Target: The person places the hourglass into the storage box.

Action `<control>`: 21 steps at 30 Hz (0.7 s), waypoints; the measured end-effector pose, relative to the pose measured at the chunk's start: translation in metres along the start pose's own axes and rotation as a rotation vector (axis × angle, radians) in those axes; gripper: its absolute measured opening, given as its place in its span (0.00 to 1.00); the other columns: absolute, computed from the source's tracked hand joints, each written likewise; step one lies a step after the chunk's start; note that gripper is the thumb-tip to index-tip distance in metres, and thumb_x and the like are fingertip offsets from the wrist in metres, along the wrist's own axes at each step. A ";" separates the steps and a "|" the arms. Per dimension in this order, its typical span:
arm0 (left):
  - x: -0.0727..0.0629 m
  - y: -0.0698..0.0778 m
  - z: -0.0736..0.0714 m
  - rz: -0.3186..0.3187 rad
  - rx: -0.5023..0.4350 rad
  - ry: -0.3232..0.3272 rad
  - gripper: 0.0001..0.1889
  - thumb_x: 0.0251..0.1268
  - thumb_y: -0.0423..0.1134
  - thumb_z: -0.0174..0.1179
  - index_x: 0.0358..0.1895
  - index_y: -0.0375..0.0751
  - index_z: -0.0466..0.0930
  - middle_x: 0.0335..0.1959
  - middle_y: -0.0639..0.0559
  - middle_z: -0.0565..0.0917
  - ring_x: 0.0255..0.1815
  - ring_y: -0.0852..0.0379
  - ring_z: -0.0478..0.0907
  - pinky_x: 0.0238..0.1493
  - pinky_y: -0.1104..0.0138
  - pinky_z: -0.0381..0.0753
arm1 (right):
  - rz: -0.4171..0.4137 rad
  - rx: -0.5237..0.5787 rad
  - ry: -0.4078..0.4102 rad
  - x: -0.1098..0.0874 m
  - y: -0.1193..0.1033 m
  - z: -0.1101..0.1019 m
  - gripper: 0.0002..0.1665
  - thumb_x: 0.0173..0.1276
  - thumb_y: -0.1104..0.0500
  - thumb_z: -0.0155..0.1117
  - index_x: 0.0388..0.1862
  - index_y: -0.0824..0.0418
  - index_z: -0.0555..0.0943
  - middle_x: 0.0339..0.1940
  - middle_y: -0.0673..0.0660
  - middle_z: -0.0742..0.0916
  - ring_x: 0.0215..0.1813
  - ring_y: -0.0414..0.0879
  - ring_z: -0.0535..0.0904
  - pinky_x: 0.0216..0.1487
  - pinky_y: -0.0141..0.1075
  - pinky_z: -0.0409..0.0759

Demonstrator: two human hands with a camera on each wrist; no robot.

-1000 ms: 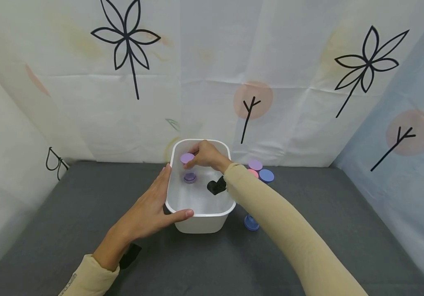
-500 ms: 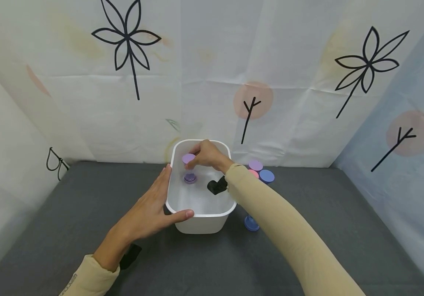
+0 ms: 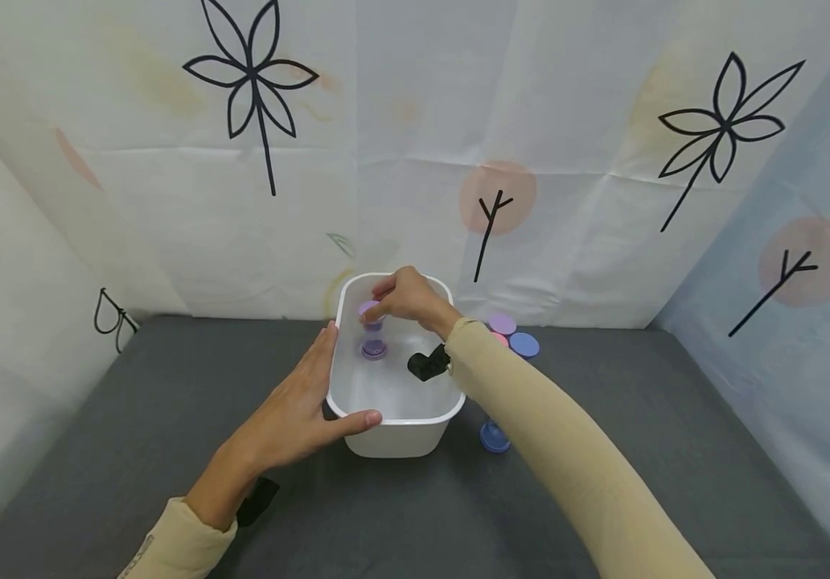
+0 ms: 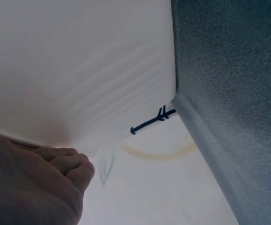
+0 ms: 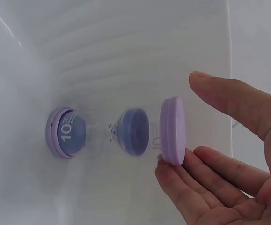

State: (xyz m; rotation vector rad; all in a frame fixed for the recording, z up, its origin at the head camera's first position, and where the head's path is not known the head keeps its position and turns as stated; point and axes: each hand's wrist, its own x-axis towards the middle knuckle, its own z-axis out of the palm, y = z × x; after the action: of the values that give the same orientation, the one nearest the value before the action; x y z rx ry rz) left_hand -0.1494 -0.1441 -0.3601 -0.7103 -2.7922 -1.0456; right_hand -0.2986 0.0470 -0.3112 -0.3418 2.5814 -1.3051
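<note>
A white plastic tub (image 3: 395, 441) stands in front of me. Inside it, near the left wall, a clear hourglass with purple caps and dark purple sand (image 5: 134, 132) stands upright, marked "10". My right hand (image 3: 418, 299) is around its top cap (image 5: 172, 131). The right wrist view has the thumb lifted off the cap, while the fingertips lie beside its other edge; whether they touch is hard to tell. My left hand (image 3: 292, 414) rests against the tub's left side with straight fingers, its thumb along the front rim.
Right of the tub, partly behind my right sleeve, stand more hourglass-like pieces: a purple cap (image 3: 502, 324), a blue cap (image 3: 524, 345), a bit of pink (image 3: 499, 338), and a blue base (image 3: 495, 437). A printed cloth wall (image 3: 415, 161) rises behind the grey table (image 3: 169, 402).
My right hand has loosened from the hourglass's top cap and shifted slightly up and right. The hourglass stays standing in the tub. My left hand keeps its place.
</note>
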 end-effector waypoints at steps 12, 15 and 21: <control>0.001 0.000 0.001 0.001 0.003 0.002 0.65 0.58 0.71 0.65 0.83 0.50 0.28 0.84 0.51 0.36 0.83 0.50 0.38 0.73 0.41 0.56 | -0.013 0.032 0.008 -0.004 -0.015 -0.013 0.33 0.51 0.59 0.85 0.56 0.68 0.84 0.48 0.57 0.89 0.54 0.50 0.83 0.58 0.41 0.79; 0.001 0.000 0.001 0.000 0.002 0.001 0.65 0.58 0.71 0.65 0.83 0.50 0.28 0.84 0.51 0.36 0.83 0.49 0.38 0.73 0.40 0.56 | -0.030 0.060 0.000 -0.008 -0.021 -0.018 0.34 0.52 0.60 0.84 0.57 0.69 0.83 0.50 0.59 0.89 0.55 0.50 0.83 0.59 0.40 0.79; 0.001 0.000 0.001 0.004 -0.008 0.004 0.64 0.58 0.70 0.65 0.83 0.53 0.28 0.84 0.51 0.36 0.83 0.49 0.38 0.73 0.40 0.56 | -0.091 0.115 -0.021 -0.018 -0.027 -0.030 0.34 0.54 0.60 0.83 0.59 0.69 0.82 0.56 0.63 0.87 0.56 0.50 0.82 0.60 0.41 0.78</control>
State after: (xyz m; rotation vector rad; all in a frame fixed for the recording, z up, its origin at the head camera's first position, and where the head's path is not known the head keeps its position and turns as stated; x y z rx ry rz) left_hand -0.1500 -0.1432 -0.3601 -0.7140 -2.7839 -1.0563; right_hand -0.2876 0.0595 -0.2701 -0.4535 2.4872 -1.4656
